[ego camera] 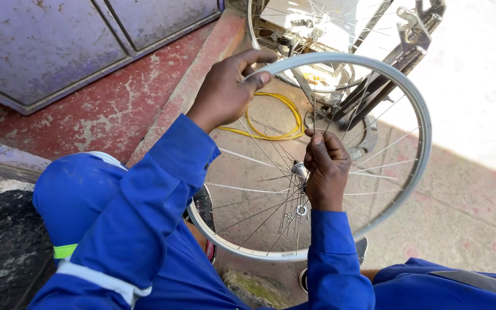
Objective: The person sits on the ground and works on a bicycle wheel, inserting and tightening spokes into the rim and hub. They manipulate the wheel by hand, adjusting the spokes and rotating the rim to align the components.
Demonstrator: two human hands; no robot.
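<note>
We have one bare bicycle wheel [317, 155], with no tyre on it, held upright over our knees, its silver rim [423, 132] facing the camera and the hub [299, 170] near the middle. It looks light and stiff at the rim, while the thin spokes [248, 158] would bend if squeezed hard, so we judge the rim the safest place to take hold, with the spokes best pinched one at a time.

Our left hand [228, 89] grips the top of the rim, fingers curled over it and thumb pressed against the inner face. Our right hand [325, 166] sits inside the wheel, just beside the hub, fingers closed on a spoke.

Both arms wear blue overall sleeves [156, 195]. Behind the wheel we count one more wheel [317, 34], mounted in a dark bicycle frame [374, 86], and one yellow cable [276, 117] looped on the paving [466, 212]. At our feet two shoes [205, 209] show, partly hidden. A purple metal door [58, 40] stands above a red step [110, 115] to the left.
</note>
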